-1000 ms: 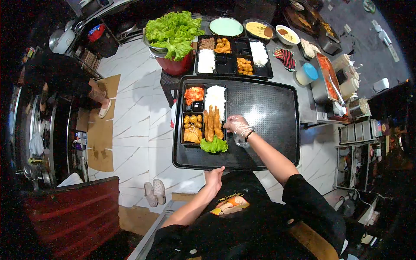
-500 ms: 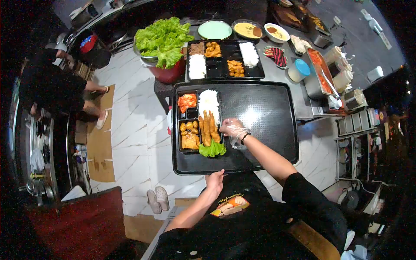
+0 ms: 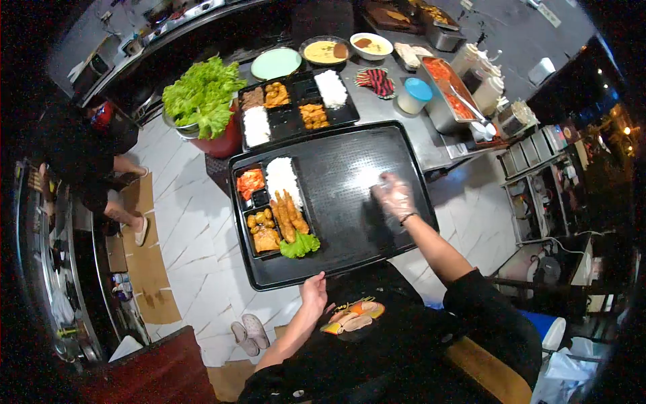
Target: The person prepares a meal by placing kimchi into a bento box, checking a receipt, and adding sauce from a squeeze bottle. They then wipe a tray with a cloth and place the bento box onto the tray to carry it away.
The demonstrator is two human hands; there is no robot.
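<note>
A large black tray (image 3: 350,222) lies in front of me, its near edge gripped by my left hand (image 3: 314,294). On the tray's left side sits a divided black meal box (image 3: 260,201) with white rice (image 3: 282,176), kimchi (image 3: 249,182), several fried strips (image 3: 289,217), fried pieces and a lettuce leaf (image 3: 300,246). My right hand (image 3: 393,195), in a clear plastic glove, hovers over the tray's right part, blurred; its fingers look partly spread, and no held object shows.
Behind the tray are more filled boxes (image 3: 296,106), a red pot with lettuce (image 3: 205,97), bowls of yellow food (image 3: 326,50), a blue-lidded container (image 3: 414,95), a metal pan of red food (image 3: 447,87) and bottles (image 3: 488,92). Another person (image 3: 81,155) stands at left.
My right hand has moved away from the meal box to the right over the tray. The whole view has shifted and turned; my left hand stays at the tray's near edge.
</note>
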